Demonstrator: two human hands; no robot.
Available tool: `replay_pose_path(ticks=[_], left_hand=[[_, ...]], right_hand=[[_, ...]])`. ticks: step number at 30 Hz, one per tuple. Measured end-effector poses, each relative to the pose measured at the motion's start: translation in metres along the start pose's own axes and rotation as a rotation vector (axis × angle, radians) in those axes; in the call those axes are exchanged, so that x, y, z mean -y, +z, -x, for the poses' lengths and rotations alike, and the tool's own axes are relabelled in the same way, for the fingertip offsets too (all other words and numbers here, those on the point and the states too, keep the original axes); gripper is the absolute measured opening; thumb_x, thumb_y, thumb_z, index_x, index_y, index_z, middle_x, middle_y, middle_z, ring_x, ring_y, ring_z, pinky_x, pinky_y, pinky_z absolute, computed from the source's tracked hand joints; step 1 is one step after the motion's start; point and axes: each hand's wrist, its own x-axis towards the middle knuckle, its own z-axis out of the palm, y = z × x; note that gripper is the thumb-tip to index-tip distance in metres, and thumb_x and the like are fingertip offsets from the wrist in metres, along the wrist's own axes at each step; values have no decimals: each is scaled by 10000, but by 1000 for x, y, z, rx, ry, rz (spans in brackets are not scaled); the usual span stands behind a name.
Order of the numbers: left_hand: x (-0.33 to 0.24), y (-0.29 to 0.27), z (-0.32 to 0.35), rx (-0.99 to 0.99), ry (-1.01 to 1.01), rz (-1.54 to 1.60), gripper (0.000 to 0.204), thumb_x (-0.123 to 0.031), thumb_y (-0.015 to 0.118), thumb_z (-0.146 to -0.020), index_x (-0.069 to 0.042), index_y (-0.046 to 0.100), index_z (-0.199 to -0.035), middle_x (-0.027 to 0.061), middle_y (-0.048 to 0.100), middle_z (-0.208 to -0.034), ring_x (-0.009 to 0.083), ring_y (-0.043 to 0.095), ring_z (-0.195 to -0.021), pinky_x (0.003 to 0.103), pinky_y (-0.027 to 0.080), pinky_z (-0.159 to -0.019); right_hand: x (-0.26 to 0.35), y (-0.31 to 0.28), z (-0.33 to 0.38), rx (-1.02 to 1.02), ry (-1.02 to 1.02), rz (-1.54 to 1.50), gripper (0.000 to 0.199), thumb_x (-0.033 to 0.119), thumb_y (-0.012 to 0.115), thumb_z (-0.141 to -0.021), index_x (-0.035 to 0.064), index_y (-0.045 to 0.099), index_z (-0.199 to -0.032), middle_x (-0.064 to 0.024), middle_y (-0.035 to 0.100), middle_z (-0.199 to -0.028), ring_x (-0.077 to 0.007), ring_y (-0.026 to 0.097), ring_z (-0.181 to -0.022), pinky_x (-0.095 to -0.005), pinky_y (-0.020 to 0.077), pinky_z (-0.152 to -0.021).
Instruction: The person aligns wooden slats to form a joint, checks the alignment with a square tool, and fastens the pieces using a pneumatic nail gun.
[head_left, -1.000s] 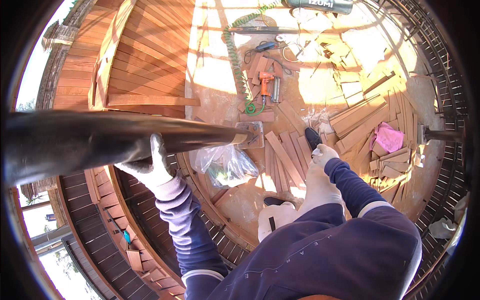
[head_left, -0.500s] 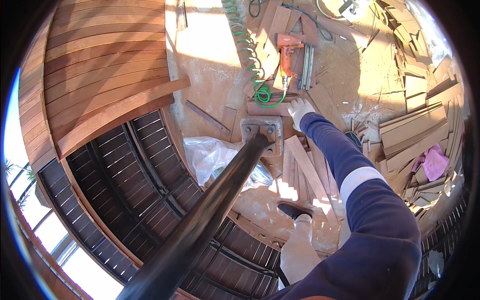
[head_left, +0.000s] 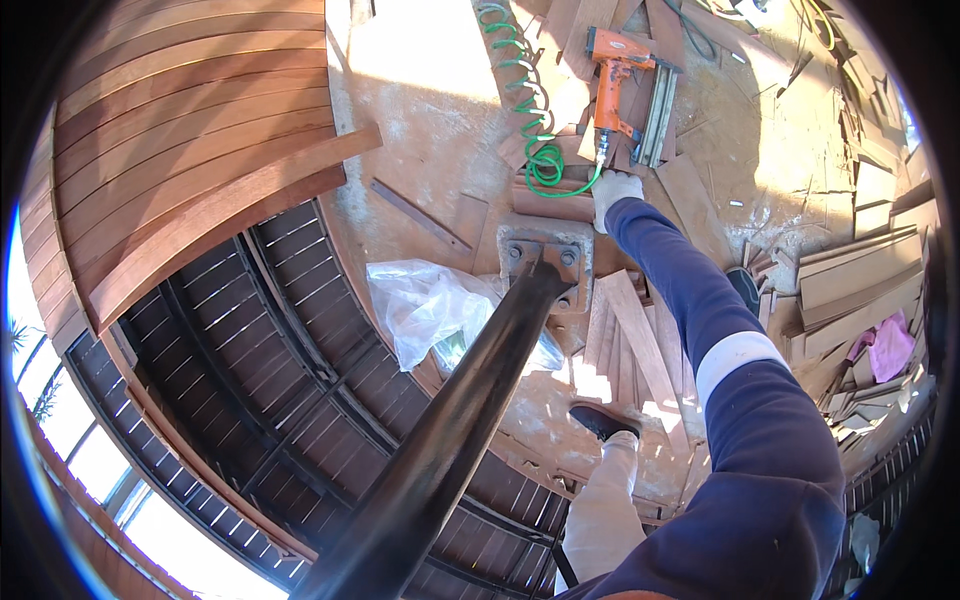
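Many offcuts (head_left: 862, 272) | part-sunlit floor (head_left: 400, 150) | bolted pole (head_left: 430, 440) | right hand (head_left: 616, 196) near nailer (head_left: 609, 95)

This looks like a building site, where people make things out of wood. Sun makes bright patches on the dusty floor (head_left: 405, 125). Lots of loose boards (head_left: 860, 275) lie in messy heaps near its right edge. By its left edge is a big curved part made of wooden strips (head_left: 200, 110). An orange nail gun (head_left: 608, 95) with a curly green hose (head_left: 545, 165) lies on some wood.
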Motion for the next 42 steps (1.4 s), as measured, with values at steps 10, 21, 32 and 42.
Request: replay_pose_path(ticks=[10,21,32,42], left_hand=[[1,-12,-1,-18,32,-142,510,-292,589,-916,6,497,-1320,196,539,-1306,309,515,-1197,478,390,-1058],[-50,-44,-13,-96,88,-262,556,-315,553,-924,25,445,-1351,218,514,-1318,312,545,-1150,456,424,-1033],[-152,-120,36,276,-295,-113,994,-139,800,-760,-46,160,-1514,208,441,-1387,285,479,-1266,387,416,-1033],[-167,-344,236,-529,-828,231,940,-236,804,-788,-32,204,-1482,182,488,-1331,236,534,-1178,374,476,-967]], right_hand=[[-26,23,11,87,-44,-360,545,233,752,-675,-3,560,-1126,-242,666,-1026,-409,638,-981,-426,512,-879],[-97,-57,357,323,-164,-1127,496,196,686,-703,-23,611,-1141,-114,676,-860,-199,631,-798,-327,496,-730],[95,-203,546,667,-837,-552,614,39,686,-701,17,499,-1286,-95,641,-1124,-168,582,-1026,-317,477,-888],[369,-124,736,769,-975,-234,645,57,753,-690,-27,469,-1263,-175,620,-1111,-234,633,-971,-341,541,-772]])
